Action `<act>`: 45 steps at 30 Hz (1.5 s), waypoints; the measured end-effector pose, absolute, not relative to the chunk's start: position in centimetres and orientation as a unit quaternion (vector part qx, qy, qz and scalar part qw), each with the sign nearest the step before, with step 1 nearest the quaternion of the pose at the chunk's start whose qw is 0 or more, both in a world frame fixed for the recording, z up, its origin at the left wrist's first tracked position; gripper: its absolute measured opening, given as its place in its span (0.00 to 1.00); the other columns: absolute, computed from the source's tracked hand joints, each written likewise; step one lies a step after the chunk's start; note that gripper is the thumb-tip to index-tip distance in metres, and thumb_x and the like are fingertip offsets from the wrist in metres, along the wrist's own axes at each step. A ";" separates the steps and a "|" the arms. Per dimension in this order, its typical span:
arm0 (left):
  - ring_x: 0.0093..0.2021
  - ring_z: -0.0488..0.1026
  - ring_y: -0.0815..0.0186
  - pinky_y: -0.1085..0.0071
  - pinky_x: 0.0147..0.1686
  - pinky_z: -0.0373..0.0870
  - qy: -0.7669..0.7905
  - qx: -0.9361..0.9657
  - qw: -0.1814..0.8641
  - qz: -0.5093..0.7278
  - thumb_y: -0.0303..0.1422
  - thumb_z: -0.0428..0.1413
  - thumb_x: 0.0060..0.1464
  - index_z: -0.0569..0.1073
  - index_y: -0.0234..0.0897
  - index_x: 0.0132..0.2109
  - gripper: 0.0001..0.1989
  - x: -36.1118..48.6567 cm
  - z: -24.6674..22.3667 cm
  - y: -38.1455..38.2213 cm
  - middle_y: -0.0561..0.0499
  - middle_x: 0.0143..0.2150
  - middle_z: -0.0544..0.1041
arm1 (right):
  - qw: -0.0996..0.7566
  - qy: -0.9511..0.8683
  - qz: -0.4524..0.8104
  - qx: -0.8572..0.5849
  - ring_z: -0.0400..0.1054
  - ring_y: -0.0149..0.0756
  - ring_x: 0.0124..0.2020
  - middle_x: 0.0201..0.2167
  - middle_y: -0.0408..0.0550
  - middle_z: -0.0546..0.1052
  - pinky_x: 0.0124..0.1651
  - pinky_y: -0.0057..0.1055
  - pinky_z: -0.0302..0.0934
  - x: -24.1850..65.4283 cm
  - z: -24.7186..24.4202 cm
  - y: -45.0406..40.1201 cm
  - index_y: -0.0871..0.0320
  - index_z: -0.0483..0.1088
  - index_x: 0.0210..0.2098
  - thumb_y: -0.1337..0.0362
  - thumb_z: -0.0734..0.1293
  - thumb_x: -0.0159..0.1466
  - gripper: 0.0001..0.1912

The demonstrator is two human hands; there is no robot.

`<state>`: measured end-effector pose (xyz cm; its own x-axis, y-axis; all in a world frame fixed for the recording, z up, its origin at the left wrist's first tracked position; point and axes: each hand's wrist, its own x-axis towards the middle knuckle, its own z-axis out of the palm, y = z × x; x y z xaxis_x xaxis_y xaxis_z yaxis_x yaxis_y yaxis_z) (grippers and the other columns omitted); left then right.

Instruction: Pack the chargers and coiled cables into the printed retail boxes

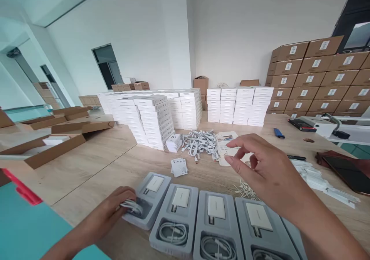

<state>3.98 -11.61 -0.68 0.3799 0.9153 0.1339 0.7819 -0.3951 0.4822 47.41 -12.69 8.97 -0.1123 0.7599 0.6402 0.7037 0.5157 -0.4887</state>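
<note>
My left hand (120,202) is closed round a coiled white charging cable (133,206), at the lower compartment of the leftmost grey tray (157,200). That tray also holds a white charger (155,183) in its upper recess. To its right, several similar trays (185,210) stand in a row, each with a charger, and coiled cables (173,233) show in their lower recesses. My right hand (257,163) is raised above the table, thumb and forefinger apart, nothing between them. Below it, partly hidden, lies a scatter of short white ties (247,190).
A heap of loose cables (200,143) lies mid-table, near paper cards (179,167) and tall stacks of white boxes (153,119). Brown cartons (315,78) are piled at the back right. A phone (347,171) and a blue cutter (279,132) lie on the right. Opened cartons (54,148) stand left.
</note>
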 end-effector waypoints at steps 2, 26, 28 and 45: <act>0.55 0.71 0.57 0.68 0.52 0.71 0.531 0.797 0.138 0.254 0.37 0.49 0.63 0.74 0.45 0.47 0.11 4.5 -2.3 -12.6 0.47 0.53 0.75 | 0.445 -0.755 0.033 -0.481 0.72 0.39 0.35 0.43 0.50 0.75 0.30 0.33 0.65 47.2 8.8 -12.7 0.51 0.71 0.45 0.56 0.63 0.67 0.11; 0.50 0.74 0.57 0.66 0.49 0.74 0.515 0.780 -0.113 0.337 0.39 0.56 0.61 0.79 0.45 0.48 0.11 4.7 -6.2 -13.6 0.48 0.48 0.78 | 0.352 -0.808 0.058 -0.470 0.73 0.39 0.38 0.49 0.48 0.74 0.31 0.32 0.65 47.0 8.2 -13.0 0.48 0.72 0.46 0.62 0.63 0.66 0.10; 0.48 0.74 0.58 0.66 0.48 0.74 0.498 0.796 -0.113 0.325 0.38 0.56 0.61 0.80 0.45 0.45 0.10 4.9 -6.0 -13.7 0.48 0.45 0.79 | 0.351 -0.809 0.058 -0.468 0.73 0.38 0.37 0.49 0.48 0.74 0.31 0.33 0.65 46.9 8.1 -12.9 0.49 0.72 0.46 0.62 0.63 0.66 0.10; 0.56 0.73 0.54 0.72 0.40 0.80 0.581 0.702 0.152 0.383 0.45 0.52 0.61 0.78 0.45 0.41 0.13 4.6 -5.1 -13.2 0.49 0.61 0.71 | 0.303 -0.815 0.077 -0.488 0.73 0.37 0.32 0.50 0.47 0.73 0.32 0.34 0.66 46.5 8.0 -12.9 0.49 0.71 0.47 0.61 0.64 0.67 0.10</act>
<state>4.58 -13.20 -5.10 0.0321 0.9318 0.3617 0.6988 -0.2796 0.6584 46.53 -12.87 7.98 -0.3400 0.8415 0.4198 0.7485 0.5124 -0.4210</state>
